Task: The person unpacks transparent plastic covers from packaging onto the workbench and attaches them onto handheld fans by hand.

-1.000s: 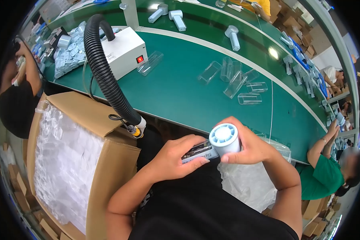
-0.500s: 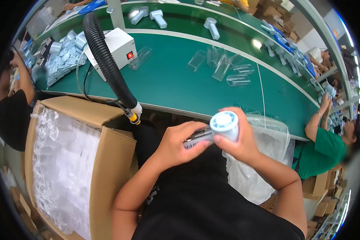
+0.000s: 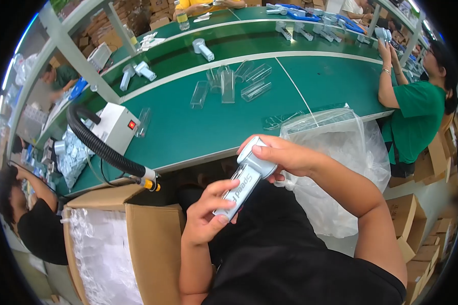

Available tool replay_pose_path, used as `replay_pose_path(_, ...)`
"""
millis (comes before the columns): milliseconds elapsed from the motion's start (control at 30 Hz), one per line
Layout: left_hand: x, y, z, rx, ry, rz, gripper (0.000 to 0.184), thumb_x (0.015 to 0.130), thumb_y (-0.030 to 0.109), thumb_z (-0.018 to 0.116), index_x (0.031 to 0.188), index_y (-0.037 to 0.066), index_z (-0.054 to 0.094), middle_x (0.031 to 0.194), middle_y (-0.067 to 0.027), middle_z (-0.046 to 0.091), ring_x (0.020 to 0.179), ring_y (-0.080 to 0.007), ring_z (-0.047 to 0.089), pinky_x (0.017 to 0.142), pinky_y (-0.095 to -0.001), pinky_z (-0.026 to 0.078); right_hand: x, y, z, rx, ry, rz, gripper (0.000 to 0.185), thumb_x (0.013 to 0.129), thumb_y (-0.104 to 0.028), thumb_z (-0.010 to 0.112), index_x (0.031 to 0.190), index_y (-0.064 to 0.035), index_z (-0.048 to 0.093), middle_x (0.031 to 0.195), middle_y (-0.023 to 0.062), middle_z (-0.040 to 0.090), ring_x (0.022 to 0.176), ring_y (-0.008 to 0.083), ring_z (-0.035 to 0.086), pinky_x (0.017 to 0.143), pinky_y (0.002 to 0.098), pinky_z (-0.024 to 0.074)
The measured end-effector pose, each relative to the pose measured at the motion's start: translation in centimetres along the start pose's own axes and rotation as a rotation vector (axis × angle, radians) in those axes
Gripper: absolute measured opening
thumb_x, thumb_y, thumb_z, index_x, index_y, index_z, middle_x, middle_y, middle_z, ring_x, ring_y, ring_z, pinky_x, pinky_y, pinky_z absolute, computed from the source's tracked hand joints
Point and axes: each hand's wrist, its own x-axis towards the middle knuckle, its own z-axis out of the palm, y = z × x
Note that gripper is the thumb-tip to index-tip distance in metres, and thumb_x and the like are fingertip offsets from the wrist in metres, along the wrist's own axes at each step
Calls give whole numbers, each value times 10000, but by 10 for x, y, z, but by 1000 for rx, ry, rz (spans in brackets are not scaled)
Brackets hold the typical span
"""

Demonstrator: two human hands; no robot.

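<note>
A pale blue-grey handheld device (image 3: 245, 185) with a round head and a straight handle is held tilted over my lap. The lettering "Speed" shows on its handle, with more print partly covered by fingers. My left hand (image 3: 207, 209) is wrapped around the lower end of the handle. Around the round head, my right hand (image 3: 285, 156) has its thumb on the near side and fingers curled behind. What lies under the fingers is hidden. Several clear plastic trays (image 3: 228, 86) lie on the green bench beyond my hands.
A cardboard box (image 3: 155, 244) with clear wrapped contents stands at my left. Above it hangs a black hose (image 3: 104, 151) from a white unit (image 3: 118, 128). A clear plastic bag (image 3: 336, 168) hangs off the bench edge at right. Co-workers sit on both sides; similar devices (image 3: 202, 50) lie behind.
The device has turned so the printed handle faces me, its head upper right. My left hand has moved down to the handle's end. The camera view has swung right.
</note>
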Motion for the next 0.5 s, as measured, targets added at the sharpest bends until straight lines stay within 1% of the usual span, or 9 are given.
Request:
replay_pose_path(33, 1, 3, 5, 36, -14, 20, 254, 939, 121, 593, 1117, -55, 639, 1410, -266, 401, 958, -257, 601, 726, -333, 530, -1, -2, -2, -8, -38, 16, 574, 923, -599, 498, 1224, -110, 510, 877, 49, 612, 542, 86, 551, 406, 202, 385)
replay_pose_path(100, 0, 9, 9, 91, -59, -6, 243, 935, 109, 589, 1096, -64, 646, 1410, -272, 393, 977, -278, 602, 751, -348, 532, -2, -9, -5, -32, -108, 45, 562, 951, -601, 432, 1234, -121, 509, 895, 55, 621, 544, 87, 555, 418, 204, 394)
replay_pose_path(133, 1, 15, 16, 67, -45, -25, 223, 916, 54, 591, 1093, -70, 645, 1423, -282, 372, 1110, -343, 576, 797, -390, 559, -2, -11, -7, -23, -108, 36, 562, 951, -601, 432, 1234, -121, 509, 895, 55, 621, 544, 87, 555, 418, 204, 394)
replay_pose_path(233, -9, 11, 22, 20, 1, -33, 187, 890, -12, 598, 1062, -63, 651, 1444, -293, 339, 1311, -455, 412, 899, -484, 564, -2, -16, -10, -20, -143, 22, 574, 940, -605, 452, 1243, -119, 502, 908, 55, 623, 546, 87, 556, 431, 206, 409)
replay_pose_path(267, -10, 11, 22, 27, -1, -42, 187, 890, -12, 598, 1062, -63, 651, 1444, -293, 339, 1311, -455, 412, 899, -484, 564, -3, -21, -10, -60, -123, 9, 589, 917, -627, 477, 1182, -102, 513, 870, 55, 616, 535, 90, 551, 428, 207, 405)
replay_pose_path(333, -9, 9, 25, 186, 30, -23, 150, 916, 108, 629, 1014, -4, 631, 1500, -200, 322, 1169, -558, 501, 796, -471, 599, -7, -28, -10, -95, -104, -9, 609, 895, -650, 503, 1121, -85, 523, 831, 55, 608, 524, 93, 547, 424, 208, 401)
replay_pose_path(433, -10, 5, 28, 209, 133, -31, 135, 915, 98, 630, 1007, -1, 631, 1508, -197, 316, 1160, -560, 507, 838, -498, 582, -12, -32, -10, -173, -34, -87, 602, 887, -620, 546, 1130, -70, 519, 848, 73, 615, 526, 109, 553, 440, 234, 424)
replay_pose_path(467, -12, 5, 27, 190, 140, -48, 143, 916, 91, 627, 1014, -13, 627, 1514, -198, 309, 1197, -517, 504, 875, -523, 562, -13, -32, -10, -191, -11, -121, 601, 883, -608, 564, 1134, -64, 516, 858, 82, 618, 533, 117, 559, 452, 245, 436)
replay_pose_path(500, -11, 3, 28, 195, 142, -51, 143, 916, 91, 627, 1014, -13, 627, 1514, -198, 309, 1197, -517, 504, 875, -523, 562, -13, -33, -12, -208, 12, -156, 600, 879, -595, 581, 1137, -58, 512, 867, 91, 621, 540, 125, 564, 463, 257, 447)
